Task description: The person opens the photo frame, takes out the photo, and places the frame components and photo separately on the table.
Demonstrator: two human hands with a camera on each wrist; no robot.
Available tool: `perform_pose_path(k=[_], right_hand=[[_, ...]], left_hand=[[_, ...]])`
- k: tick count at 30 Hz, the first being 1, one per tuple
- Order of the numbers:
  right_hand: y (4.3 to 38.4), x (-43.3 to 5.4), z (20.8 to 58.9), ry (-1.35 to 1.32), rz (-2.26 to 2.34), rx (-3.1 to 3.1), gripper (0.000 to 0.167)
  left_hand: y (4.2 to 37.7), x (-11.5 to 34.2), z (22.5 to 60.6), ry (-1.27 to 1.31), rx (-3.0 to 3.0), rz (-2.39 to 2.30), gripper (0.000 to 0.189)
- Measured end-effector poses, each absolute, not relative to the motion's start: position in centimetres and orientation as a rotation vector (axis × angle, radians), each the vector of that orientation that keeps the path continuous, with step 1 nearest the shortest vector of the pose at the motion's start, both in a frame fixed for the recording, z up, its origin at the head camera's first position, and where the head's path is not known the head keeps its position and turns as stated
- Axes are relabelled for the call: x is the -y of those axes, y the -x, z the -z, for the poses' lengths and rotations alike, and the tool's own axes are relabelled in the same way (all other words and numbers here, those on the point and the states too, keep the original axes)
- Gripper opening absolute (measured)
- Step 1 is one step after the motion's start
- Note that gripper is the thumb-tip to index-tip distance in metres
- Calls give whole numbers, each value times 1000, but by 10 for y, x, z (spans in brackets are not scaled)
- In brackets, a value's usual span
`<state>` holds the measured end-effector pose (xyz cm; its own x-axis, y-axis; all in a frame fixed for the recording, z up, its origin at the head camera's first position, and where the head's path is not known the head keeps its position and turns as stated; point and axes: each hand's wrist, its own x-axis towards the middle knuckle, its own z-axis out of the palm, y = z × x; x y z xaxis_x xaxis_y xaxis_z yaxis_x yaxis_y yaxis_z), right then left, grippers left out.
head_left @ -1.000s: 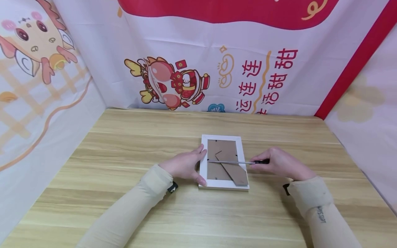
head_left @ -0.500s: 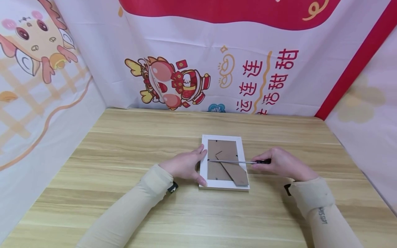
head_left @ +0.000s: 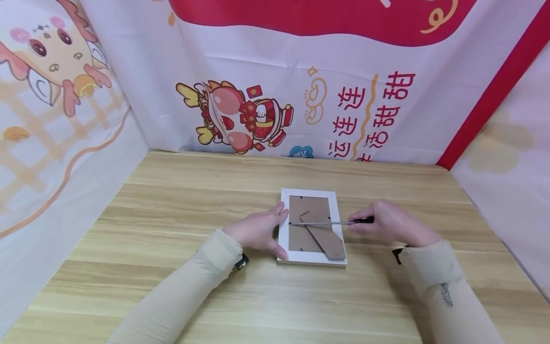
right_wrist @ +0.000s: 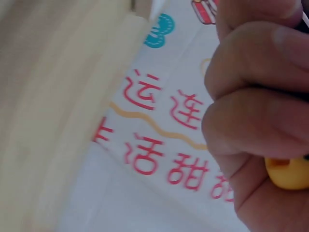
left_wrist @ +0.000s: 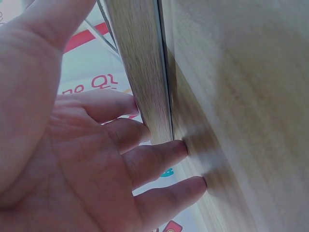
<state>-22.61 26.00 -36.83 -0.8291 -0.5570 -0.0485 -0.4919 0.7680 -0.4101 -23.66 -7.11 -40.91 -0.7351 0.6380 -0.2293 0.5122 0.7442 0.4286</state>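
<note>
A white photo frame [head_left: 311, 257] lies face down on the table, its brown backing board [head_left: 315, 206] showing. Small dark tabs sit along the opening. The brown stand leg [head_left: 330, 242] slants toward the lower right corner. Along the frame's left side rests my left hand [head_left: 259, 229], thumb at the lower left corner; its fingers look spread and lightly bent in the left wrist view. My right hand [head_left: 388, 224] grips a screwdriver [head_left: 320, 223], whose shaft crosses the backing with the tip by the left tab. Its yellow handle end [right_wrist: 289, 173] shows in the right wrist view.
The wood-grain table [head_left: 193, 191] spreads around the frame. Behind it hangs a white and red printed cloth [head_left: 258, 52], with another printed cloth [head_left: 51, 143] at the left and a pale one [head_left: 511, 191] at the right.
The whole head view has shifted slightly. Both hands, the screwdriver and the frame keep nearly the same places, the tip staying by the left tab.
</note>
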Motion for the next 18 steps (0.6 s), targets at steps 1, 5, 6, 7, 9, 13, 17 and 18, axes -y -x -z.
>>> perform_pose_path(k=[1, 5, 6, 7, 9, 13, 17, 18], right_hand=[[227, -257, 362, 839, 558, -2785, 24], [231, -244, 334, 894, 420, -2767, 24], [232, -239, 326, 897, 387, -2759, 23], [233, -234, 319, 902, 357, -2749, 20], [234, -222, 304, 918, 301, -2724, 15], [234, -198, 279, 931, 170, -2700, 5], [230, -174, 259, 906, 22, -2714, 9], [228, -169, 255, 896, -19, -2721, 13]], left_hand=[[236, 71, 409, -890, -2583, -484, 118], [235, 71, 407, -897, -2589, -479, 118], [235, 71, 407, -896, -2590, -478, 118], [235, 72, 407, -896, -2590, -475, 118], [235, 72, 408, -894, -2588, -477, 118], [235, 72, 409, -897, -2588, -483, 118], [236, 73, 410, -901, -2588, -490, 118], [236, 73, 411, -900, -2587, -492, 118]])
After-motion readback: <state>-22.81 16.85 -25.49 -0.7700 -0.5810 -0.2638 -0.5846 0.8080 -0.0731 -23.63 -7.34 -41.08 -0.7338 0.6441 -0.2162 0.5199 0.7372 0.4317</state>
